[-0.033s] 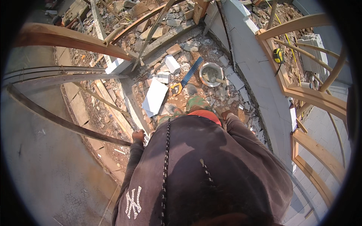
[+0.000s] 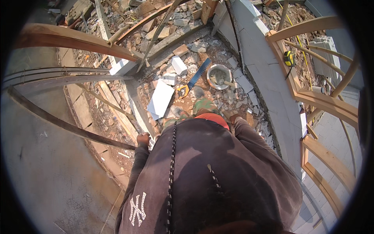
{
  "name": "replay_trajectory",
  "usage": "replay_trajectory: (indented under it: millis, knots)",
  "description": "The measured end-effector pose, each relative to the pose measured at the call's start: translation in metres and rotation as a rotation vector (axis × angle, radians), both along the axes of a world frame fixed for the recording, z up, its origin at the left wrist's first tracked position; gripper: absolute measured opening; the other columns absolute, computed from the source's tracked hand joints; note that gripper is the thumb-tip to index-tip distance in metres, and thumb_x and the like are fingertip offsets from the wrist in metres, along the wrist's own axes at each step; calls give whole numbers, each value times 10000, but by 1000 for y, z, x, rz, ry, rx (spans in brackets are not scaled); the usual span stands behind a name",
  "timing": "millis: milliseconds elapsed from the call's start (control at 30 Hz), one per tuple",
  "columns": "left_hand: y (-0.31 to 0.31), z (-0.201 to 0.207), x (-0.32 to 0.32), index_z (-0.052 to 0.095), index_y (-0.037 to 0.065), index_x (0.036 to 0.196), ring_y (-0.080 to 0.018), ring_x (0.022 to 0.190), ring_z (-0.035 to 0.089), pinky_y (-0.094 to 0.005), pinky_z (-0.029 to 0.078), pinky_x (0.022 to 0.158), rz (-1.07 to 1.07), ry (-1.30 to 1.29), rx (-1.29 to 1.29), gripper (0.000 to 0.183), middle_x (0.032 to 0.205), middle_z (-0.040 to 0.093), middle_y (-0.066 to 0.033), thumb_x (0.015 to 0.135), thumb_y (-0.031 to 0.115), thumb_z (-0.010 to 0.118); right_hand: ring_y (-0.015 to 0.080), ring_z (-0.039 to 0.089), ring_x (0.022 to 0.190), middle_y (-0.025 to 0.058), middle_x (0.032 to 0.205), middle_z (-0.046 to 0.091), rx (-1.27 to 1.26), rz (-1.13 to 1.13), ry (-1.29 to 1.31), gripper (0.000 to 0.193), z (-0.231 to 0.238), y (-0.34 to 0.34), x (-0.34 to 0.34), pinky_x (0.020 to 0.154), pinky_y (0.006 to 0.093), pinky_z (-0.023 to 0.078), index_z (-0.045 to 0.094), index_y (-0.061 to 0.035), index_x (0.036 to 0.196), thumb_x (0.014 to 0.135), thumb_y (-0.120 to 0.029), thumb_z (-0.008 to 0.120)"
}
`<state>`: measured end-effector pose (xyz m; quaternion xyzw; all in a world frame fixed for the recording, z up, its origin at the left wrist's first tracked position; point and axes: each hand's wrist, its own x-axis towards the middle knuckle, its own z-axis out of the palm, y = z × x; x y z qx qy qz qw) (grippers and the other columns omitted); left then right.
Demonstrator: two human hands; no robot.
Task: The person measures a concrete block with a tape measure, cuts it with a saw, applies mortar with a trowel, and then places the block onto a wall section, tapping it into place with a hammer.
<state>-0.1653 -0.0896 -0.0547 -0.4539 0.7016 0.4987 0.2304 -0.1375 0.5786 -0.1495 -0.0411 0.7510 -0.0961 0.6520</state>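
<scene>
My left hand (image 2: 143,139) is a closed fist beside the end of a dark curved pole (image 2: 78,130) and a pale upright post (image 2: 134,107); whatever lies in its fingers is hidden. Down by my right leg, my right hand (image 2: 234,118) shows only in part below its sleeve, and its fingers cannot be made out. On the rubble before my feet lies a handsaw (image 2: 200,73) with a blue blade and a yellow handle. To its right sits a round metal basin (image 2: 208,78) of grey mix with a tool's handle over its rim. A large white block (image 2: 160,99) lies left of the saw.
Smaller white blocks (image 2: 179,65) and broken stones surround the saw. A grey block wall (image 2: 265,74) runs along the right. On a wooden frame (image 2: 290,80) there rests a yellow-and-black tape measure (image 2: 289,58). A reddish beam (image 2: 74,39) and thin poles cross the left.
</scene>
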Motion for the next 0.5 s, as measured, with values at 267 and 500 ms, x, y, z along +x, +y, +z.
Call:
replay_trajectory:
  millis: [267,500]
  knots:
    - [78,74,-39,715,-11,917,-177,619,637,-345,508,480,-137,-73,-105,259,782,706,-84,899,223,825,338,767,989,129,1172,773,78,223,116,281,-138,113,83,784,459,627,814,-108,1100,897,-284,730]
    - [77,41,-39,716,13,1016,-303,755,703,-399,573,726,-503,-243,-285,249,900,750,-171,961,256,724,322,746,1080,104,1108,793,273,131,137,340,-37,121,30,853,463,609,811,-108,1120,809,-245,818]
